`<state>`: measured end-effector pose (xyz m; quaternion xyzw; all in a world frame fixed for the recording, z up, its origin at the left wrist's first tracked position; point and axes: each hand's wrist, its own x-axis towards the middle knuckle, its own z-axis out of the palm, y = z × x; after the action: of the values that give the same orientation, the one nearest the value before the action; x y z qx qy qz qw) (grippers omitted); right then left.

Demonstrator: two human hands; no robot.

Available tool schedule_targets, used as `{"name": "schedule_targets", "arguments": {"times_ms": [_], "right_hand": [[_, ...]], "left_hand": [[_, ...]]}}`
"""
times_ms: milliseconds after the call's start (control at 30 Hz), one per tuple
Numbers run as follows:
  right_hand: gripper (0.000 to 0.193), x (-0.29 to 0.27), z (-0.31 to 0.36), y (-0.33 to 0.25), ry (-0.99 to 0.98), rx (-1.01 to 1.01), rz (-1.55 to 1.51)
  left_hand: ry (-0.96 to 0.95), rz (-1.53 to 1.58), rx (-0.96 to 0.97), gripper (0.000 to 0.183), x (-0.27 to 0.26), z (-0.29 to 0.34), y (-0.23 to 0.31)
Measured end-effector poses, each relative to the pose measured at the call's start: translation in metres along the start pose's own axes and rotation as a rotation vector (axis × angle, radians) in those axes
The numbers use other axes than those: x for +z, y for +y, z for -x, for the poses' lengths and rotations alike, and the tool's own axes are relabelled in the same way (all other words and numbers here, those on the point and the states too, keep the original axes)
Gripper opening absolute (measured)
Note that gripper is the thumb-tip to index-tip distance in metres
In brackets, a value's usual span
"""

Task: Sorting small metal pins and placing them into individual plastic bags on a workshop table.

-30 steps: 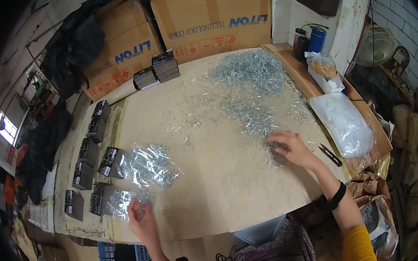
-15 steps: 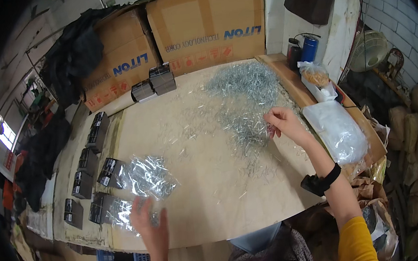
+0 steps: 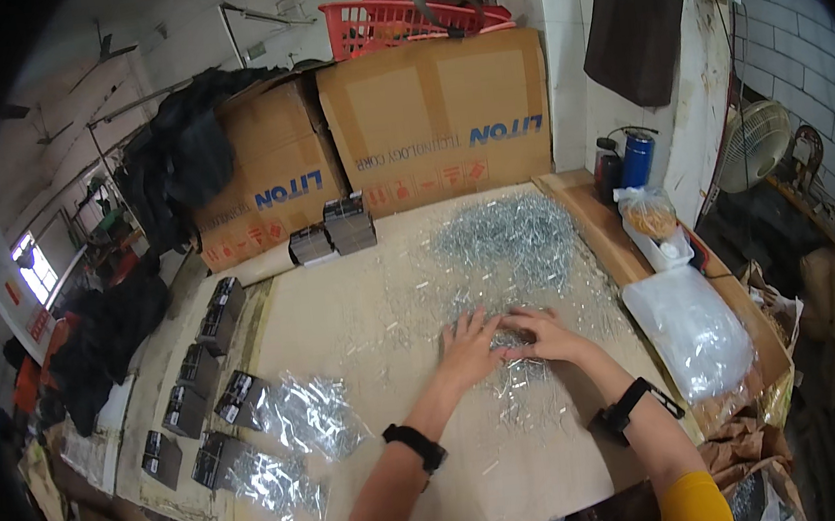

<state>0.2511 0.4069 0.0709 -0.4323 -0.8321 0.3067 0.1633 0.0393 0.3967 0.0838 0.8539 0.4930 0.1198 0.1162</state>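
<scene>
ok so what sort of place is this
Probably a small workshop or packing area: there's a worktable with a heap of small shiny pieces, banded dark stacks along its left side, and big cardboard boxes at its back.

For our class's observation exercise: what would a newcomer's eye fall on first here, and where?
First, probably, the glittering heap of thin silvery pieces at the far right of the pale board tabletop. Next, the bare left hand and right hand, close together over a smaller scatter of such pieces, right of the middle. At the far edge stand two big brown cardboard boxes, a red plastic basket showing above the right-hand one.
</scene>
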Motion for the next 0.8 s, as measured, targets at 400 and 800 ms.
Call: {"name": "schedule_targets", "arguments": {"times_ms": [400,800], "right_hand": [[0.087,-0.088,-0.090,0.125,0.251,0.510,0.277],[0.046,-0.066,-0.046,0.049,0.367,0.129,0.137]], "left_hand": [[0.023,0.047,-0.351,0.095,0.018,-0.135,-0.036],[-0.051,0.106,-0.104,0.050,0.000,-0.056,-0.051]]}}
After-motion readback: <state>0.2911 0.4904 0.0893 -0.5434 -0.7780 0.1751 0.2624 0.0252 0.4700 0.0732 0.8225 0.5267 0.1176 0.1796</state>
